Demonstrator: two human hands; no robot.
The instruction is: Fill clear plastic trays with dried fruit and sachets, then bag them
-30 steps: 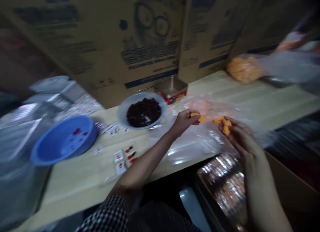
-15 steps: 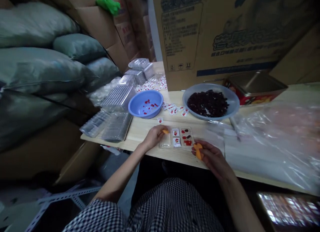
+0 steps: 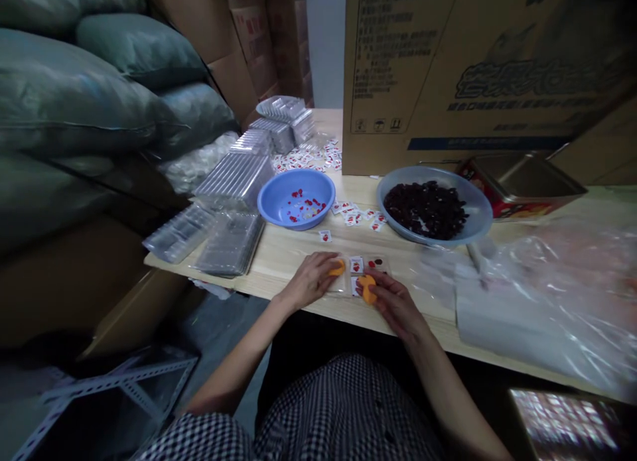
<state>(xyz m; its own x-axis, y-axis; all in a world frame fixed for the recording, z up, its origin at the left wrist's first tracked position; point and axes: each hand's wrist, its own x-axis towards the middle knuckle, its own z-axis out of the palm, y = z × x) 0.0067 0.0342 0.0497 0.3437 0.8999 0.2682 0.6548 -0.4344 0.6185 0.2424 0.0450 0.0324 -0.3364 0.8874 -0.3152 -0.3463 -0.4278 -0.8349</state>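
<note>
A clear plastic compartment tray (image 3: 341, 287) lies near the table's front edge. In its middle sit small white packets (image 3: 357, 264) with red print; red and dark pieces (image 3: 375, 263) show in its right part, mostly behind my right hand. My left hand (image 3: 313, 278) pinches an orange piece (image 3: 337, 268) over the tray's left compartment. Between the fingers of my right hand (image 3: 397, 303) are orange pieces (image 3: 368, 290), held above the lower packet and partly covering it. What exactly the orange pieces are I cannot make out.
Behind the tray stand a blue basin (image 3: 271, 209) with a few red bits and a bowl (image 3: 480, 225) of dark pieces. Stacked clear trays (image 3: 231, 242) stand left, loose packets (image 3: 352, 215) between. A red tin (image 3: 522, 209), plastic bag (image 3: 557, 275) and large carton (image 3: 398, 83) are right.
My right hand has moved left with its orange pieces, from the tray's right edge to over the packets. My left hand still holds its orange piece at the left compartment. The view has shifted slightly.
</note>
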